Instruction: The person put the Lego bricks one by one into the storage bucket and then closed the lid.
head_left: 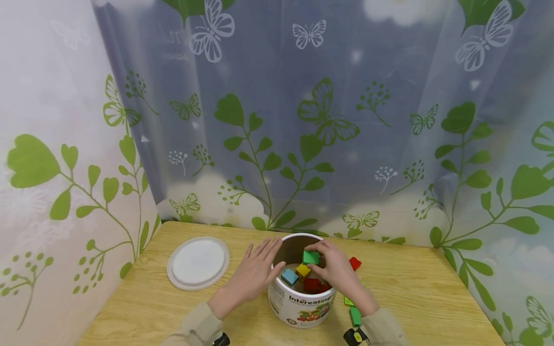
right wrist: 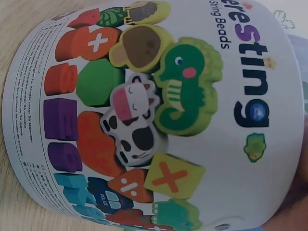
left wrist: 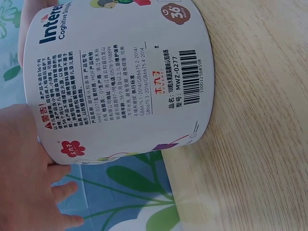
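A round white bucket with a printed label stands on the wooden table. My left hand lies at its left rim with fingers straight and spread; in the left wrist view the left hand shows beside the bucket's upper wall. Over the bucket's opening, my right hand pinches a green block between thumb and fingers. Below it, inside the bucket, are a yellow block, a light blue block and red blocks. The label fills most of the right wrist view.
A round white lid lies on the table at the left. Right of the bucket are a red block, a green block and a light green block, partly behind the right forearm. A patterned curtain hangs behind the table.
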Motion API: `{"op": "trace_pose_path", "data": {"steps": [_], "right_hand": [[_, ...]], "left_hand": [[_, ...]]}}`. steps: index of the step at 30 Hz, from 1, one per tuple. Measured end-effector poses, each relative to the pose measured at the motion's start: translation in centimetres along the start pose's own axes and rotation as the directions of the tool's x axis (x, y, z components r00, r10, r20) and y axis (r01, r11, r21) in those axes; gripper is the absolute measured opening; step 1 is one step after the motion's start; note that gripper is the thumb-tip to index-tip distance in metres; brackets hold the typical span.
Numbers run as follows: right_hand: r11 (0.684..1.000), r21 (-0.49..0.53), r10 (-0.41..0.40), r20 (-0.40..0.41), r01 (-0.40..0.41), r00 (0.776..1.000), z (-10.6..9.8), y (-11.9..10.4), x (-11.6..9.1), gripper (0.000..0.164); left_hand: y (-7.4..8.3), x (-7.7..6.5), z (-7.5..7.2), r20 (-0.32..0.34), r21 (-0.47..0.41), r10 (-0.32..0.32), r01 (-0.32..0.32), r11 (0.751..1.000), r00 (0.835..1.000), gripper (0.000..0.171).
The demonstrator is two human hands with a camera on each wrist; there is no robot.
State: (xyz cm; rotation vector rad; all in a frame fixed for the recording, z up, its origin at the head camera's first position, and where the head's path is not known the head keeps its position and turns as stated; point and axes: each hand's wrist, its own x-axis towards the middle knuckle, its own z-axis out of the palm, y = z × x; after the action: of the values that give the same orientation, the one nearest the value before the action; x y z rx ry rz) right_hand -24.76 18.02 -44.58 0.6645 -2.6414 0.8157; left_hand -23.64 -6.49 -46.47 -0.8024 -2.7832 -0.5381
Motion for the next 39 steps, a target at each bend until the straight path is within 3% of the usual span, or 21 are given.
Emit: {"op": "trace_pose_path", "data": {"steps": [8,18,27,34,39], "right_hand": [[1.0,0.01,0.024,-0.002,-0.024,1.0,-0.1,-0.3,-0.1,0.036],[0.996,0.084,-0.01,-0.141,0.022,0.99,-1.2,0.5,-0.9,0.029],[0.978,0.207,0.066,-0.152,-0.033,0.986,-2.7,2.1,-2.2,0.032],[0.979,0.197,0.089,-0.219,-0.045,0.972,-3.8,3.4,-3.6,0.034],[0.971,0.222,0.139,-0.215,-0.09,0.967,-4.1,4.5,-4.9,0.031]], "left_hand": [[-0.1,0.1,0.1,-0.001,0.006,-0.004,0.004,1.0,1.0,0.065],[0.0,0.2,0.2,-0.006,0.007,0.002,-0.002,1.0,1.0,0.064],[-0.1,0.2,0.3,-0.009,0.004,0.008,-0.008,1.0,1.0,0.064],[-0.1,0.1,0.3,-0.002,0.0,0.0,0.0,1.0,1.0,0.065],[-0.1,0.0,0.3,-0.004,0.001,0.0,0.0,1.0,1.0,0.065]]}}
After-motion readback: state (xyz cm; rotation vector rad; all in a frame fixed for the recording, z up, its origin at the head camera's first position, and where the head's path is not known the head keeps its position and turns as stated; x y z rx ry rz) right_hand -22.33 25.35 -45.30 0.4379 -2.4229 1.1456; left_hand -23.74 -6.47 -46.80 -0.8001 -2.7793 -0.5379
